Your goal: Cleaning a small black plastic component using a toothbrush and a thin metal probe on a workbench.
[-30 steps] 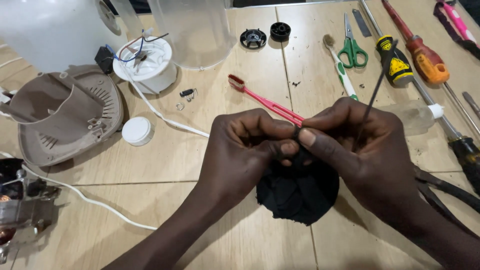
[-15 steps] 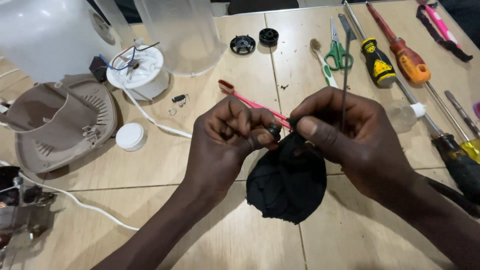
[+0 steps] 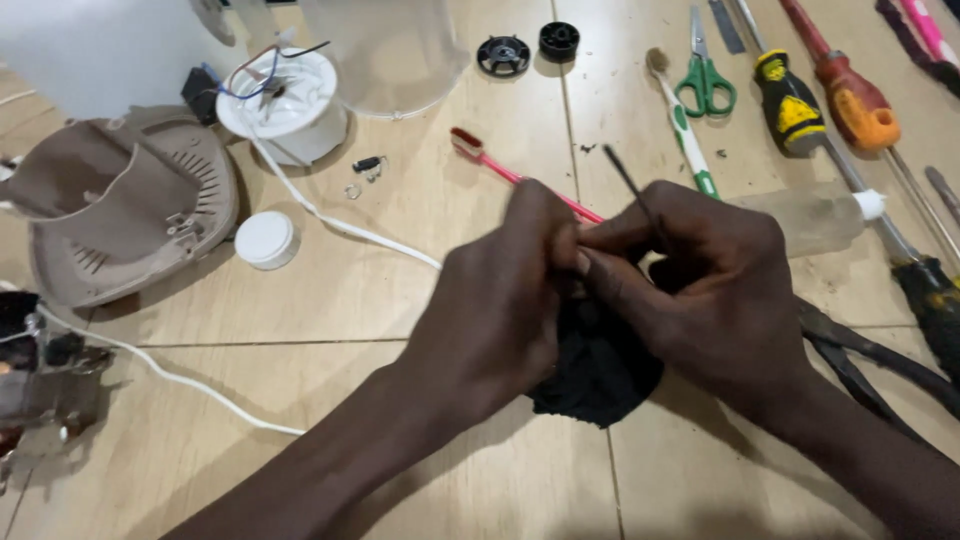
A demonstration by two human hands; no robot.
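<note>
Both hands meet over a black cloth (image 3: 600,375) lying on the tiled floor. My left hand (image 3: 500,300) pinches something small at the fingertips, hidden by the fingers, with the cloth beneath it. My right hand (image 3: 700,280) grips a thin dark rod (image 3: 625,180) that sticks up and to the left from its fingers. A red toothbrush (image 3: 490,160) lies just behind the hands, its handle running under them.
A brown plastic appliance housing (image 3: 120,210) and a white round motor part (image 3: 285,105) with a white cord (image 3: 330,220) lie at left. A white cap (image 3: 266,238) sits nearby. Green scissors (image 3: 705,85), screwdrivers (image 3: 800,100), a clear bottle (image 3: 820,215) and black pliers (image 3: 870,360) lie at right.
The hands have come closer together over the cloth. The thin rod has tilted from upright to leaning left. The view has shifted slightly.
</note>
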